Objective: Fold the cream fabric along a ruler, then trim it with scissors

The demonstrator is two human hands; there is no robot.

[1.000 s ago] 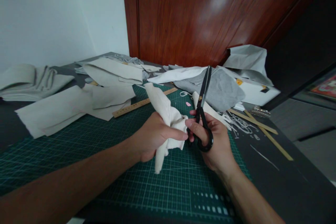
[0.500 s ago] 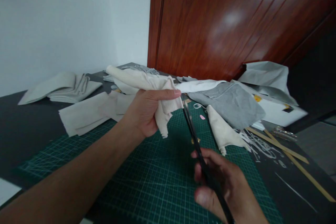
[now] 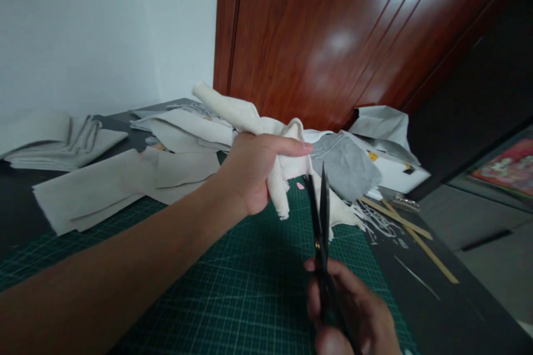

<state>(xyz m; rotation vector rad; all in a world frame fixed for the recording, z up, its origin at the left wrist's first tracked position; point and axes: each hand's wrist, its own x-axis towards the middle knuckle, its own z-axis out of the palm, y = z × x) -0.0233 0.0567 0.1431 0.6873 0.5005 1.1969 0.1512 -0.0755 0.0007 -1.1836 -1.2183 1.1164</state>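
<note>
Beyond your dark table stands a glossy red-brown wooden door. A green gridded cutting mat lies beneath both hands, likely to spare the table from blades. Off to your left, pale cut fabric panels lie flat, overlapping its edge, and a folded fabric stack sits farther out, probably parked to leave working room. Near the back right, grey fabric rests beside a white packet with yellow patches; whether that packet holds anything cannot be made out. Your left hand grips a cream ribbed cloth piece above the mat, thumb stretched along its edge, apparently keeping that corner firm and turned toward the blades. Your right hand is wrapped around the black-handled scissors, which point away from you with blades parted; one tip is at the cloth's lower corner, though contact is unclear. Another cream piece lies behind the blades on the mat. Farther right, two wooden strips cross on the table, next to loose white trimmings. Smallest, a pink chip lies on the mat, just left of the scissors.
</note>
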